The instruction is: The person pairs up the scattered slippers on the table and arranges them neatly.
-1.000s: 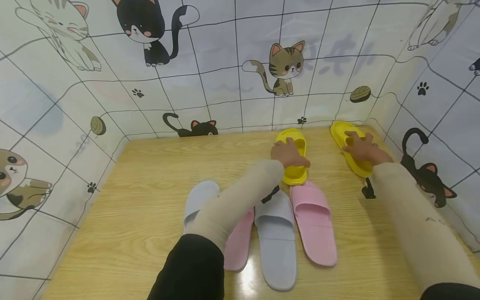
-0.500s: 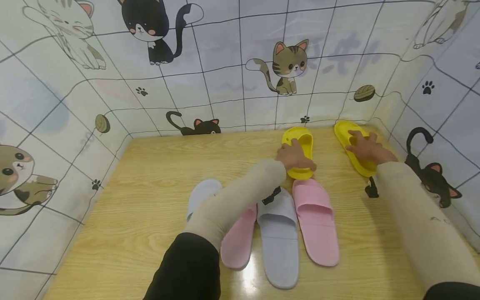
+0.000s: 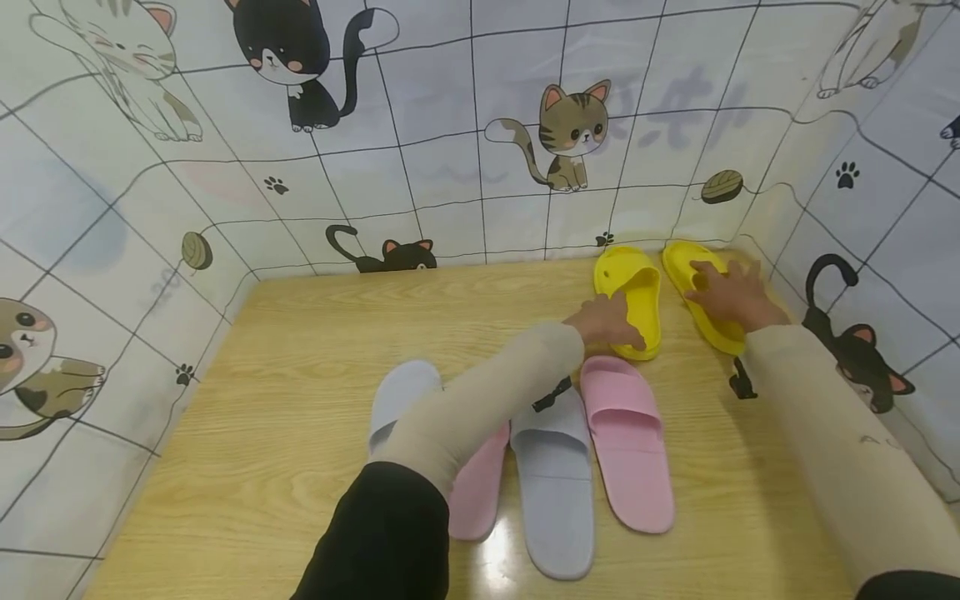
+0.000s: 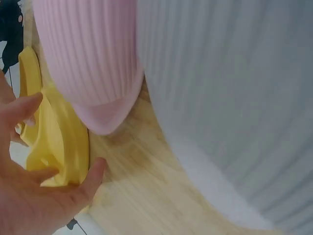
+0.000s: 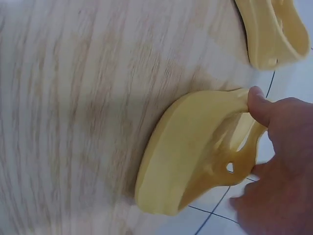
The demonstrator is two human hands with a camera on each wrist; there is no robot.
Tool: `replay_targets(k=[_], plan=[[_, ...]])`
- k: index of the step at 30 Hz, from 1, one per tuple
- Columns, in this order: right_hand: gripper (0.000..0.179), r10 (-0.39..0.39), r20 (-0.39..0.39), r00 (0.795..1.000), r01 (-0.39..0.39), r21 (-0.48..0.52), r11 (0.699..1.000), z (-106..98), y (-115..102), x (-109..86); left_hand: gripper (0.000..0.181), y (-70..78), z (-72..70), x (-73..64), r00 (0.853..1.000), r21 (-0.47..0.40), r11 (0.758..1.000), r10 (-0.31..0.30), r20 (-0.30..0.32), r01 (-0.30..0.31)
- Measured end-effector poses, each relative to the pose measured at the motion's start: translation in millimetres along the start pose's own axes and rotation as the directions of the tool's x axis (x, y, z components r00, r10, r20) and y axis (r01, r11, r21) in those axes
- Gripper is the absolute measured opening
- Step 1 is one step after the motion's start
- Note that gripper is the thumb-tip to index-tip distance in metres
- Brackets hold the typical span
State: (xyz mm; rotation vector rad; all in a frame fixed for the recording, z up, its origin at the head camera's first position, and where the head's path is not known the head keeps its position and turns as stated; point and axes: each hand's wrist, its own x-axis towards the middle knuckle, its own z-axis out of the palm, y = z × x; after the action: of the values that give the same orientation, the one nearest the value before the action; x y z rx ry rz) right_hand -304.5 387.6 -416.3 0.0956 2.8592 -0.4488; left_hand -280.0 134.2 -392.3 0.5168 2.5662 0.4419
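Two yellow slippers stand at the back right of the wooden surface, against the wall. Beside the left yellow slipper (image 3: 643, 312), my left hand (image 3: 609, 322) has its fingers and thumb spread. In the left wrist view, that hand's thumb (image 4: 95, 174) lies near one end of the slipper. My right hand (image 3: 731, 296) reaches over the right yellow slipper (image 3: 690, 258), fingers apart. The right wrist view has its thumb (image 5: 257, 103) touching the slipper's rim, while the other fingers, partly blurred, extend on the far side near the strap with holes.
In front lie a grey slipper (image 3: 555, 500) and a pink slipper (image 3: 633, 462), side by side. Another pink slipper (image 3: 476, 496) and a grey one (image 3: 405, 387) are partly covered by my left sleeve (image 3: 480, 392). A cat-printed wall (image 3: 450, 125) encloses the surface (image 3: 262, 400).
The left yellow slipper has shifted right, closer to the other one, and my left hand moved right with it, its fingers now looser. My right hand's fingers have spread a little; its slipper stays put.
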Motion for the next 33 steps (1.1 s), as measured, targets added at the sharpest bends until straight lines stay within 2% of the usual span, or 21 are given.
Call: replay_targets(k=[4, 8, 14, 17, 24, 30, 33], plan=[[0.07, -0.071, -0.013, 0.997, 0.07, -0.076, 0.995, 0, 4, 4.1, 0.087, 0.4, -1.7, 2.1, 0.998, -0.001, 0.999, 0.033, 0.06, -0.033], [0.072, -0.078, 0.049, 0.996, 0.081, -0.065, 0.995, -4, 9, 10.6, 0.087, 3.8, -4.4, 4.4, 0.99, 0.0, 0.999, 0.051, 0.13, -0.052], [0.076, -0.132, 0.093, 0.987, 0.135, -0.032, 0.99, -10, 14, 11.4, 0.086, 14.8, -4.3, 10.0, 0.977, 0.028, 0.999, 0.036, 0.208, -0.043], [0.077, -0.136, 0.089, 0.987, 0.139, -0.025, 0.99, -11, 11, 9.8, 0.088, 19.4, -4.8, 12.9, 0.973, 0.042, 0.998, 0.025, 0.231, -0.036], [0.079, -0.088, 0.091, 0.992, 0.091, -0.027, 0.996, -10, 7, 8.9, 0.092, 25.6, -2.5, 21.2, 0.966, 0.101, 0.995, -0.001, 0.257, -0.026], [0.077, -0.106, 0.071, 0.992, 0.109, -0.042, 0.993, -7, 7, 11.1, 0.095, 19.3, -3.8, 15.0, 0.964, 0.058, 0.998, 0.023, 0.265, -0.04], [0.078, -0.099, 0.062, 0.993, 0.101, -0.039, 0.994, -6, 9, 12.2, 0.095, 17.5, -8.7, 6.5, 0.959, 0.053, 0.996, 0.052, 0.28, -0.07]])
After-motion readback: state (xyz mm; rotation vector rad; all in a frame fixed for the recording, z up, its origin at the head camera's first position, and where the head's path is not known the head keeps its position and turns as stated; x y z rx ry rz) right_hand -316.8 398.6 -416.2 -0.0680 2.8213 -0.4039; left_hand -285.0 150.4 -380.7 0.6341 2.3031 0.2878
